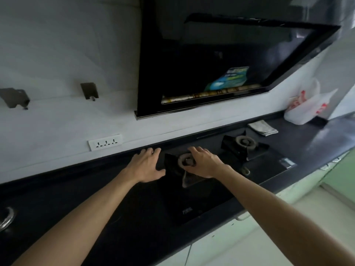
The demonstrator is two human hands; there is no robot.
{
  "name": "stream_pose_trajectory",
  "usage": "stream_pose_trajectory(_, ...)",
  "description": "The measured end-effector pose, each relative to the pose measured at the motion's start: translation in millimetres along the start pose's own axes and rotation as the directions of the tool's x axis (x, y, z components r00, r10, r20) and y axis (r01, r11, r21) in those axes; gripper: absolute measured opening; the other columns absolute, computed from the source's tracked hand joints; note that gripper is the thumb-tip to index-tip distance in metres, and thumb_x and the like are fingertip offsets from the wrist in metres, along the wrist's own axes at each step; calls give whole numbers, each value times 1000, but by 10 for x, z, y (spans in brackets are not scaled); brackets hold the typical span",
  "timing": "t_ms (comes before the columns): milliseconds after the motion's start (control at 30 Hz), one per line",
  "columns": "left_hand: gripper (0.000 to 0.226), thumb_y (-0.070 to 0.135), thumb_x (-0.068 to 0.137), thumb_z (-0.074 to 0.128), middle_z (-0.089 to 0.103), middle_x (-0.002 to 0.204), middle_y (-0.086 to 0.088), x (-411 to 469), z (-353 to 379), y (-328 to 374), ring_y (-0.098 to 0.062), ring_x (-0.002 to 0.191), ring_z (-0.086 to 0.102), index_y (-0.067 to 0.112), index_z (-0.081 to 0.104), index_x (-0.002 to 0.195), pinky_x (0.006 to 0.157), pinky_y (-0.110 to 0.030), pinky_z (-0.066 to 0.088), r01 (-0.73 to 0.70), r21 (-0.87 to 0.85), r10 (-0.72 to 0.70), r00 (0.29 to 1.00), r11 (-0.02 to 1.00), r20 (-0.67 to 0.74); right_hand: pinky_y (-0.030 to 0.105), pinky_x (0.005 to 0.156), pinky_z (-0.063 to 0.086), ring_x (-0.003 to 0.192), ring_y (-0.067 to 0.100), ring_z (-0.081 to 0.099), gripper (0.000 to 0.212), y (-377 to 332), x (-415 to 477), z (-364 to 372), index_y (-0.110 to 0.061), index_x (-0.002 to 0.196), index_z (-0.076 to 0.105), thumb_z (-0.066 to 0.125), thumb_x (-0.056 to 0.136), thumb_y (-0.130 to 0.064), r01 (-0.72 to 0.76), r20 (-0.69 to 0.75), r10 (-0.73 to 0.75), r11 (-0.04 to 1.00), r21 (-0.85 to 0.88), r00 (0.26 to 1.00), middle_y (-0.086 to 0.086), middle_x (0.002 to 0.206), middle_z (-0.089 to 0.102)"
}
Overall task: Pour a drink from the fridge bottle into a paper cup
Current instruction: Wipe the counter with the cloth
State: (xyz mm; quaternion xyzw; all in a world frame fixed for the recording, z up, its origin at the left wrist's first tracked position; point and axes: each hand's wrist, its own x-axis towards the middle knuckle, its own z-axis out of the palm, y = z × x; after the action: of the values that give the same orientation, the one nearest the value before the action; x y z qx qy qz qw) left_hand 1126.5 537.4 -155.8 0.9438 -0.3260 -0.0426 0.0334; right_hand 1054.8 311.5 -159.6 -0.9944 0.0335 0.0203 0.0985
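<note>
Neither a bottle, a paper cup nor a fridge is in view. Both my arms reach forward over a dark kitchen counter (80, 198). My left hand (147, 165) lies palm down over the counter just left of the gas hob, fingers relaxed and holding nothing. My right hand (204, 162) hovers over the hob's left burner (185, 160), fingers loosely bent, nothing in it.
A black glass hob (201, 204) with a second burner (245, 143) is set in the counter. A black range hood (221, 60) hangs above. A wall socket (105, 144), a folded cloth (262, 128), a white-red plastic bag (305, 106) and a sink edge (6, 217) are around.
</note>
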Motion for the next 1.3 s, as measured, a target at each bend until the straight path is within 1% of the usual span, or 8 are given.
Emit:
stream_pose_trajectory(100, 87, 60, 88, 51, 40, 149, -11, 133, 27, 498, -30, 132, 43, 15, 18, 155, 102, -47, 44, -45, 9, 45, 998, 999, -34, 45, 93, 46, 128, 33, 45, 73, 455, -289, -148, -20, 144, 32, 59, 88, -58, -49, 0, 49, 999, -2, 999, 8, 141, 46)
stream_pose_trajectory(267, 84, 60, 88, 50, 43, 145, -9, 359, 66, 1458, -29, 128, 46, 15, 22, 152, 97, -45, 46, -122, 32, 124, 990, 992, -70, 48, 93, 45, 129, 35, 43, 81, 1212, -798, -389, -18, 151, 22, 58, 89, -57, -144, -38, 142, 989, -35, 989, 10, 142, 43)
stream_pose_trajectory(667, 83, 57, 89, 50, 37, 151, -8, 759, 251, 3322, -27, 135, 38, 16, 20, 154, 105, -44, 40, -305, 43, 306, 952, 951, -28, 47, 88, 50, 126, 36, 45, 75, 2654, -2126, -758, -17, 148, 26, 60, 89, -48, -388, -107, 382, 920, -48, 918, 12, 136, 46)
stream_pose_trajectory(733, 82, 56, 90, 49, 37, 151, -8, 842, 257, 3612, -27, 135, 38, 16, 20, 155, 105, -44, 39, -353, 46, 354, 935, 935, -19, 46, 92, 49, 126, 37, 46, 73, 2862, -2342, -789, -17, 148, 27, 60, 89, -45, -428, -115, 424, 903, -13, 898, 13, 138, 44)
stream_pose_trajectory(833, 82, 56, 89, 49, 38, 150, -9, 954, 335, 4036, -28, 134, 39, 16, 20, 154, 105, -45, 39, -424, 56, 425, 905, 904, 0, 42, 89, 47, 122, 36, 48, 74, 3136, -2643, -808, -16, 150, 23, 60, 92, -44, -485, -117, 482, 874, -4, 868, 15, 137, 45)
stream_pose_trajectory(1000, 82, 57, 89, 50, 40, 147, -9, 1174, 517, 4727, -29, 134, 39, 16, 21, 154, 105, -45, 39, -526, 64, 524, 851, 848, 43, 48, 90, 51, 122, 37, 49, 77, 3597, -3040, -772, -17, 151, 20, 60, 92, -46, -608, -101, 605, 794, -2, 790, 15, 137, 46)
stream_pose_trajectory(1200, 81, 55, 89, 50, 37, 150, -10, 1598, 605, 5529, -30, 137, 38, 14, 22, 154, 108, -46, 37, -650, 28, 647, 758, 759, 79, 46, 91, 50, 127, 36, 46, 78, 4230, -3407, -791, -15, 149, 24, 63, 90, -47, -721, -94, 717, 693, -9, 690, 15, 141, 44)
stream_pose_trajectory(1300, 79, 55, 89, 50, 43, 144, -11, 1831, 632, 5889, -30, 131, 43, 13, 25, 152, 107, -46, 38, -708, 32, 703, 705, 706, 94, 46, 94, 49, 129, 35, 44, 79, 4552, -3535, -842, -16, 149, 24, 63, 89, -48, -769, -91, 766, 639, -10, 637, 14, 144, 41)
